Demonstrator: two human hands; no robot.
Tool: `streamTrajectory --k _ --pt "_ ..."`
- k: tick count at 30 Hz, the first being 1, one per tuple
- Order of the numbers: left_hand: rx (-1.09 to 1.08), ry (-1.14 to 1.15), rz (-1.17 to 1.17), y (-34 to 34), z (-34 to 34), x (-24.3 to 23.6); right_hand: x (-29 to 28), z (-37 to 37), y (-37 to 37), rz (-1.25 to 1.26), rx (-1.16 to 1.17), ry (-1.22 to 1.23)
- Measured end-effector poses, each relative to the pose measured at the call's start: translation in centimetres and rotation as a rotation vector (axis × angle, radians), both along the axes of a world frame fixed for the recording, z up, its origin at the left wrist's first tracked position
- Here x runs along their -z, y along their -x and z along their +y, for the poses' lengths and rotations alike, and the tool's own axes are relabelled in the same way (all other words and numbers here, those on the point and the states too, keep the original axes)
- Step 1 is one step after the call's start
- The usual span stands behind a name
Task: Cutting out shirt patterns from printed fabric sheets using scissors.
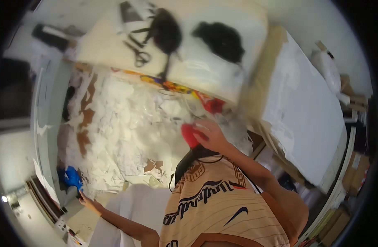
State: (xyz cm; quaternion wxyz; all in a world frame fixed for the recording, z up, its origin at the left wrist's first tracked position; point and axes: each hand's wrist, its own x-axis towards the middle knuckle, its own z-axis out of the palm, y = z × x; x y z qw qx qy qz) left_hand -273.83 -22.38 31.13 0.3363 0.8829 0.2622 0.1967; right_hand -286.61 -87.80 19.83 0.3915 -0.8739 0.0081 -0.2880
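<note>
My right hand [211, 136] is in front of my chest, its fingers bent round a red curved piece [190, 136]; blur hides what kind of thing it is. Black material shows just below the red piece. Down at the far left, my left hand [89, 202] reaches out beside a crumpled blue thing [72, 178], perhaps a bag. Something small and dark is at its fingertips, too indistinct to name.
Ahead stands a pale table [110, 45] bearing scissors [141, 57], a black rounded item [166, 31] and a black bundle [222, 41]. White scraps [131, 123] cover the floor below. A large white-topped block [308, 111] stands right; a pale panel edge [46, 123] runs along the left.
</note>
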Motion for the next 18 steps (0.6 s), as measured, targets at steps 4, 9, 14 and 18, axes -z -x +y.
streamTrajectory --k 4,9,14,18 --pt "-0.04 0.077 0.151 -5.0 5.4 4.8 2.0 4.2 -9.9 0.131 -0.058 0.013" --pt "-0.144 0.503 0.094 -6.7 23.2 16.4 2.3 14.0 -34.6 0.256 -0.276 -0.051" --pt "0.19 0.259 0.09 -27.6 23.4 22.5 -1.8 23.8 -58.7 0.284 -0.404 0.048" --pt "0.326 -0.061 0.007 -37.8 27.5 25.2 -5.0 36.4 -76.9 0.329 -0.662 0.16"
